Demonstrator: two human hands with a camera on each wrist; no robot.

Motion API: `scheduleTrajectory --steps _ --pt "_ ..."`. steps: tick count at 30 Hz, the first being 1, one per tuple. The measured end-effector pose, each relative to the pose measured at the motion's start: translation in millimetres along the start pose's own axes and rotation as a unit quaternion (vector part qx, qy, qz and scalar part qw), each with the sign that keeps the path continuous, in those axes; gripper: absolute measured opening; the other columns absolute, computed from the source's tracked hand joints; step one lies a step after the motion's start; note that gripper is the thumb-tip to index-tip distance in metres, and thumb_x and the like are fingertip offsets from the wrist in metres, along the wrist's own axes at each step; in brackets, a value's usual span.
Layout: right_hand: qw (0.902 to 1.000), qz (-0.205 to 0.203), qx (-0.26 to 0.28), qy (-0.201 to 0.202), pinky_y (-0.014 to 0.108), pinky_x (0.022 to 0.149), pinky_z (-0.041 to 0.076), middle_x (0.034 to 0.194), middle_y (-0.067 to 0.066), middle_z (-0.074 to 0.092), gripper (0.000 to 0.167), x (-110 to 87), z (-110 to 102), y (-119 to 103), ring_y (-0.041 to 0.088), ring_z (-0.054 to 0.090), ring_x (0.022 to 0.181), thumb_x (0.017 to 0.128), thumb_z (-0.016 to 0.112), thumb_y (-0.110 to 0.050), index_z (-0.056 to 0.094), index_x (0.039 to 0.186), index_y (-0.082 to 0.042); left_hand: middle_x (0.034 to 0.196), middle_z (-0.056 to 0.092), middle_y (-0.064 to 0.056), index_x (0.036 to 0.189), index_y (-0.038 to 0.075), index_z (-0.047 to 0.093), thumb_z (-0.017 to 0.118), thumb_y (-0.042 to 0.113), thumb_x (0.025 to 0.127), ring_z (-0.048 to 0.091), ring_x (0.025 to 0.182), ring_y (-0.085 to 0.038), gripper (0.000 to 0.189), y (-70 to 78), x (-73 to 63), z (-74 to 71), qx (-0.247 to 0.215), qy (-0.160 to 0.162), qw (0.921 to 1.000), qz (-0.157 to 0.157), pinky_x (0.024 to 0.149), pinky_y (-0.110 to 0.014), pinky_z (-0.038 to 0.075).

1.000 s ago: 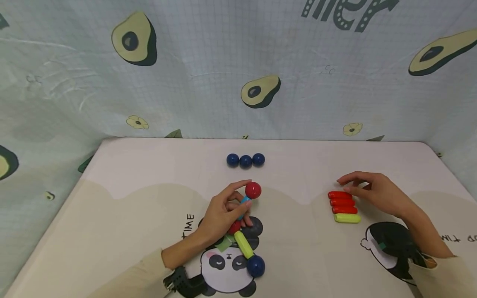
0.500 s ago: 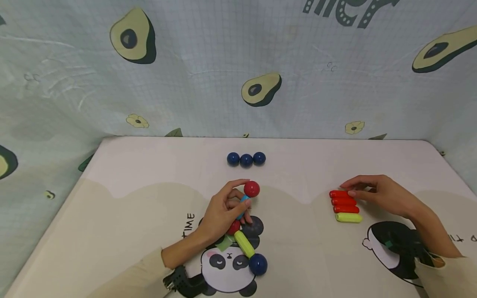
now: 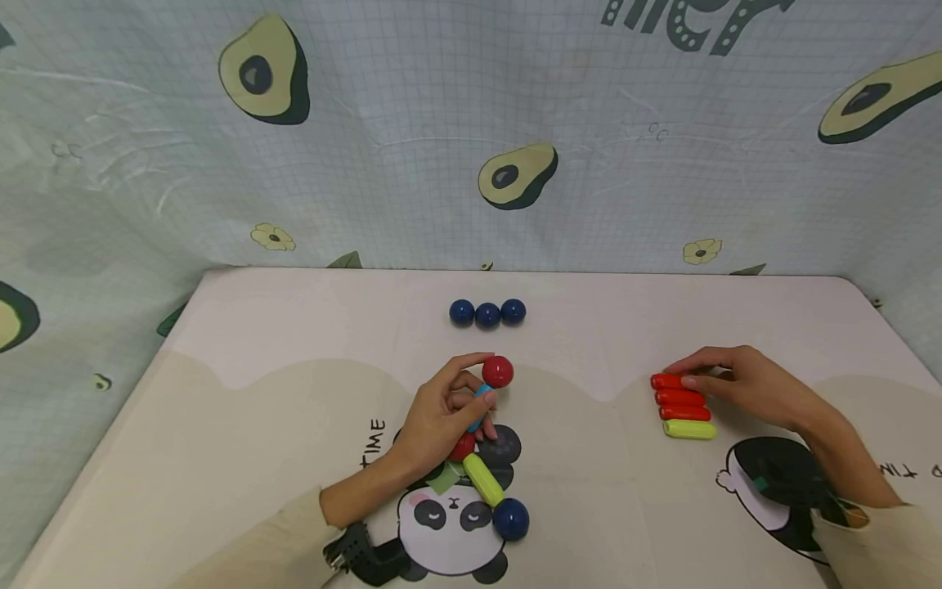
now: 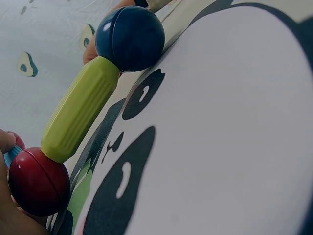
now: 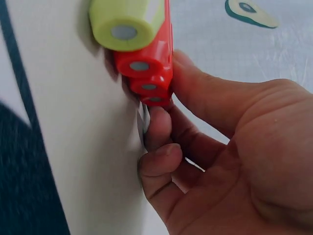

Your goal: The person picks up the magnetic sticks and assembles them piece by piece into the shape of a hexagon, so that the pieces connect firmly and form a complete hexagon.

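My left hand holds a chain of magnetic pieces by its light blue stick. A red ball caps the far end, with my index finger against it. Nearer me follow a second red ball, a yellow-green stick and a dark blue ball. My right hand pinches the farthest red magnetic stick between thumb and fingers. That stick lies side by side with two more red sticks and a yellow-green stick, whose grey end disc shows.
Three dark blue balls sit in a row towards the back of the white table. Panda pictures are printed on the tabletop. An avocado-print cloth hangs behind the table's far edge.
My right thumb and fingers have come down onto the farthest red stick and now pinch it. The left hand and its chain stay nearly still.
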State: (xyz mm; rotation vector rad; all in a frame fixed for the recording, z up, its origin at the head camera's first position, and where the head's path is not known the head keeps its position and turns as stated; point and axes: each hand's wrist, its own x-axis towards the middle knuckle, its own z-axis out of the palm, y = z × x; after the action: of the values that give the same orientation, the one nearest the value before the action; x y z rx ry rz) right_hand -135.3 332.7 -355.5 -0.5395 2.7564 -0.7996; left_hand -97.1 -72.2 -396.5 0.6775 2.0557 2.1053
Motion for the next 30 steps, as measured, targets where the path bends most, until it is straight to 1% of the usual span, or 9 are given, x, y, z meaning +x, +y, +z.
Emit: scheduleTrajectory --steps 3,6,8,12,13,15,21,24,30 --pt "1.0 -0.003 0.0 -0.001 0.022 0.082 0.046 0.113 0.002 0.065 0.026 1.3 0 -2 0.012 0.053 0.101 0.094 0.063 -0.017 0.068 0.118 -0.012 0.086 0.059 -0.02 0.137 0.01 0.045 0.057 0.003 0.095 0.065 0.063 -0.029 0.044 0.3 0.1 -0.1 0.002 0.001 1.0 0.0 0.06 -0.029 0.054" --pt "0.9999 0.005 0.004 0.011 0.022 0.078 0.047 0.114 0.006 0.065 0.027 2.8 0 -5 0.015 0.054 0.099 0.094 0.062 -0.017 0.067 0.12 -0.011 0.086 0.059 -0.021 0.137 0.009 0.045 0.057 0.002 0.095 0.065 0.063 -0.029 0.044 0.6 -0.3 -0.3 0.006 0.001 1.0 0.001 0.06 -0.029 0.054" --pt "0.9996 0.005 0.01 0.025 0.02 0.077 0.047 0.114 0.007 0.065 0.028 3.4 -1 -9 0.012 0.054 0.099 0.094 0.062 -0.018 0.066 0.121 -0.01 0.086 0.059 -0.021 0.138 0.009 0.044 0.056 0.002 0.095 0.065 0.063 -0.029 0.045 0.8 -0.6 -0.4 0.008 0.002 1.0 0.001 0.06 -0.029 0.054" --pt "0.9981 -0.018 0.02 0.056 0.012 0.079 0.044 0.112 0.006 0.066 0.027 5.0 0 -23 -0.001 0.053 0.097 0.093 0.063 -0.014 0.066 0.12 -0.009 0.086 0.059 -0.02 0.139 0.006 0.043 0.057 0.003 0.095 0.065 0.063 -0.028 0.046 0.0 0.2 -0.4 0.008 0.002 1.0 -0.002 0.061 -0.028 0.053" --pt "0.9976 -0.024 0.022 0.06 0.011 0.079 0.044 0.111 0.006 0.066 0.027 5.5 1 -28 -0.002 0.053 0.096 0.093 0.063 -0.014 0.066 0.12 -0.009 0.086 0.059 -0.02 0.139 0.006 0.043 0.057 0.004 0.095 0.065 0.063 -0.028 0.046 0.0 0.5 -0.3 0.007 0.002 1.0 -0.002 0.061 -0.028 0.053" --pt "0.9968 -0.035 0.029 0.065 0.012 0.078 0.045 0.11 0.004 0.066 0.027 7.5 2 -37 0.0 0.056 0.094 0.093 0.063 -0.013 0.067 0.119 -0.01 0.086 0.059 -0.02 0.14 0.005 0.042 0.057 0.004 0.095 0.065 0.063 -0.028 0.047 -0.1 0.9 0.1 0.008 0.002 1.0 -0.002 0.062 -0.028 0.054" --pt "0.9934 -0.06 0.088 0.043 0.022 0.076 0.052 0.106 0.005 0.064 0.026 17.7 7 -70 0.018 0.067 0.086 0.093 0.062 -0.01 0.065 0.119 -0.01 0.085 0.06 -0.018 0.139 0.004 0.043 0.057 0.004 0.095 0.065 0.064 -0.028 0.046 0.3 0.3 0.6 0.012 0.003 0.9999 -0.002 0.064 -0.028 0.054" --pt "0.9917 -0.063 0.108 0.03 0.025 0.076 0.053 0.105 0.005 0.064 0.026 24.5 11 -83 0.019 0.068 0.082 0.093 0.062 -0.01 0.065 0.119 -0.01 0.085 0.06 -0.018 0.139 0.004 0.043 0.057 0.003 0.095 0.065 0.064 -0.028 0.046 0.3 0.4 0.8 0.013 0.003 0.9999 0.001 0.064 -0.028 0.054" --pt "0.9901 -0.076 0.118 0.005 0.03 0.077 0.052 0.106 0.001 0.063 0.026 40.2 24 -103 0.019 0.067 0.081 0.092 0.063 -0.01 0.066 0.118 -0.014 0.086 0.059 -0.019 0.139 0.004 0.042 0.056 0.003 0.095 0.065 0.065 -0.028 0.046 0.5 0.4 0.7 0.011 0.003 0.9999 0.003 0.066 -0.028 0.054"
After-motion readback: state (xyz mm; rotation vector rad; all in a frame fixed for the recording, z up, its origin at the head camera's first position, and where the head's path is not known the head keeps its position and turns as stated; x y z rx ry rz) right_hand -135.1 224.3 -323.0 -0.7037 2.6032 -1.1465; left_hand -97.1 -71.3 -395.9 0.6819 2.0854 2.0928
